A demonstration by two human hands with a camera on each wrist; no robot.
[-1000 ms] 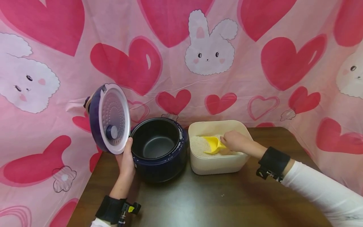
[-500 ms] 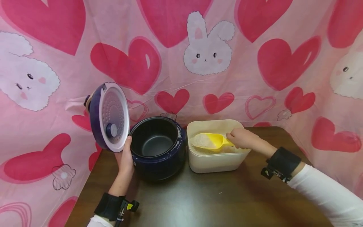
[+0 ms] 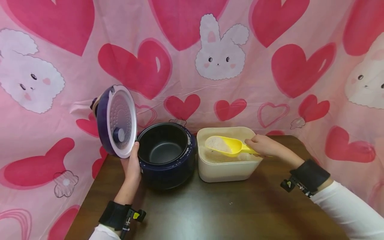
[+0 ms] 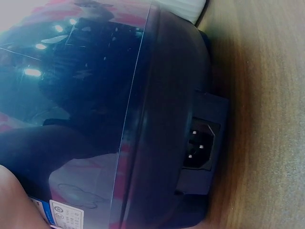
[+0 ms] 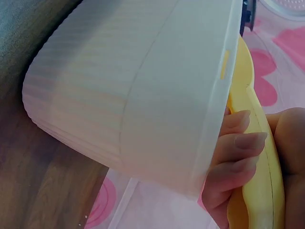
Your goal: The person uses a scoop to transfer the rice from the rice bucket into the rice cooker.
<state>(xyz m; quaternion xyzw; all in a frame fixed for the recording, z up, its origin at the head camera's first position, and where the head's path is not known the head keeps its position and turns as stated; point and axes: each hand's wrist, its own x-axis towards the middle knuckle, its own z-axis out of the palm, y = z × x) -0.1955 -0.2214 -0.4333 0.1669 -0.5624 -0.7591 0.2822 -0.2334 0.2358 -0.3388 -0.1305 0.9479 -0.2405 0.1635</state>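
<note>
On the left in the head view, my left hand (image 3: 132, 166) holds the raised rice cooker lid (image 3: 121, 116) by its lower edge, the thumb at the rim and the other fingers hidden behind. Beside it stands the dark blue rice cooker (image 3: 168, 175), its black inner pot (image 3: 163, 146) bare inside. My right hand (image 3: 264, 145) grips the handle of a yellow scoop (image 3: 237, 146) that carries white rice (image 3: 218, 144). The scoop hangs level over the cream rice bin (image 3: 229, 171). In the right wrist view, fingers (image 5: 240, 164) curl round the scoop handle (image 5: 262, 171) beside the bin wall.
The cooker and bin stand side by side on a dark wooden table (image 3: 210, 213). A pink cloth (image 3: 186, 83) with hearts and rabbits hangs behind. A power socket (image 4: 199, 144) shows low on the cooker. A few grains (image 3: 231, 203) lie on the table.
My right hand has lifted the scoop out of the rice in the bin, bringing it up level and loaded, while drifting slightly right. My left hand keeps holding the lid in place.
</note>
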